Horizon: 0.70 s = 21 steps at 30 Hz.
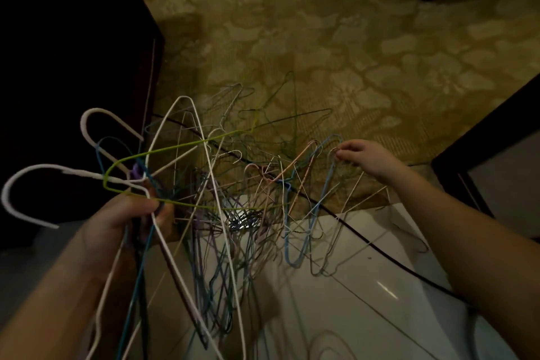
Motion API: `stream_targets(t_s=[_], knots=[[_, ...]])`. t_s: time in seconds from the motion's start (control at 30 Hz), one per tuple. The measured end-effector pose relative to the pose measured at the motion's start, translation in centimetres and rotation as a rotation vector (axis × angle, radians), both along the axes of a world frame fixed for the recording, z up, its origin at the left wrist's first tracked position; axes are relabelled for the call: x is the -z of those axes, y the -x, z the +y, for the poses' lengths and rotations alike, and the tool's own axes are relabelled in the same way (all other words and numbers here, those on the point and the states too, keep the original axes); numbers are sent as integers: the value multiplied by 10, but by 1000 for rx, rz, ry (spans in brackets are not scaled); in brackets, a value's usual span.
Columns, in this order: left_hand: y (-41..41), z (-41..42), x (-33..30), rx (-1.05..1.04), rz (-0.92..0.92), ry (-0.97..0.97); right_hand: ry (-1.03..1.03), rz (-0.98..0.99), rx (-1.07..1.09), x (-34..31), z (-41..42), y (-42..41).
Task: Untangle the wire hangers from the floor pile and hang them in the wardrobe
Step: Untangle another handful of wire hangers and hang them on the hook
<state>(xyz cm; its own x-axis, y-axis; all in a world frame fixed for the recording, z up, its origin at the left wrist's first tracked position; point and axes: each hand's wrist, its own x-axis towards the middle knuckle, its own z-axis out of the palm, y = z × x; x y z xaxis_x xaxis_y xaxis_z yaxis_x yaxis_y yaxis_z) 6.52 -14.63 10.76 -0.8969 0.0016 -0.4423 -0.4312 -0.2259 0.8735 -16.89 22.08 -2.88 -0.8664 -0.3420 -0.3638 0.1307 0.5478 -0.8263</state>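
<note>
A: Why is the left hand (122, 219) clenched so tightly?

B: Its fingers (146, 206) are wrapped round a bunch of wire hangers (187, 172) gathered near their necks, lifting them so the frames dangle and the snags show. Several hooks fan out above the fist, among them a thick white hook (26, 184) and a lime-green hanger (163, 152).

A: And the right hand (365, 155)?

B: It reaches out to the far side of the tangle. The fingertips (340, 156) pinch a thin wire at the top of a pale blue hanger (321, 184), probably to draw it away from the rest.

A: Where is the pile itself?

B: Partly raised between the two hands, partly trailing onto the patterned carpet (350, 38) and the glossy white floor (365, 301) below. A black cable (365, 242) runs underneath.

A: How do the hangers look?

B: Thin, bent, many-coloured, thoroughly interlocked. The dark wardrobe (73, 67) seems to stand to the left; nothing hangs there that I can see.
</note>
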Motion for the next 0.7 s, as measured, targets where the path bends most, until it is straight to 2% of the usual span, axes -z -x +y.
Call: stream_targets(t_s=[0.07, 0.13, 0.17, 0.23, 0.33, 0.37, 0.47, 0.5, 0.57, 0.63, 0.7], knots=[[-3, -11, 6, 82, 20, -140, -114, 9, 15, 9, 2, 10], [1, -9, 6, 107, 29, -578, -207, -5, 6, 14, -5, 18], [0, -14, 5, 52, -17, -659, -247, 15, 6, 14, -12, 22], [-6, -16, 13, -26, -55, -626, -299, 121, -1, 16, -34, 29], [0, -26, 20, 133, 89, -396, -291, 155, -123, 16, -77, 26], [1, -27, 20, 185, 105, -422, -301, 111, -236, 19, -91, 22], [2, -27, 12, 123, 65, -566, -265, -65, -456, 25, -120, 11], [1, -26, 13, 130, 75, -528, -236, -120, -491, 27, -127, 10], [-3, -24, 11, 117, 122, -283, -188, -211, -532, 33, -138, 9], [-7, -23, 8, 78, 124, -101, -203, -194, -561, 35, -144, 8], [-9, -27, 9, 67, 123, -104, -222, -164, -576, 37, -144, 9]])
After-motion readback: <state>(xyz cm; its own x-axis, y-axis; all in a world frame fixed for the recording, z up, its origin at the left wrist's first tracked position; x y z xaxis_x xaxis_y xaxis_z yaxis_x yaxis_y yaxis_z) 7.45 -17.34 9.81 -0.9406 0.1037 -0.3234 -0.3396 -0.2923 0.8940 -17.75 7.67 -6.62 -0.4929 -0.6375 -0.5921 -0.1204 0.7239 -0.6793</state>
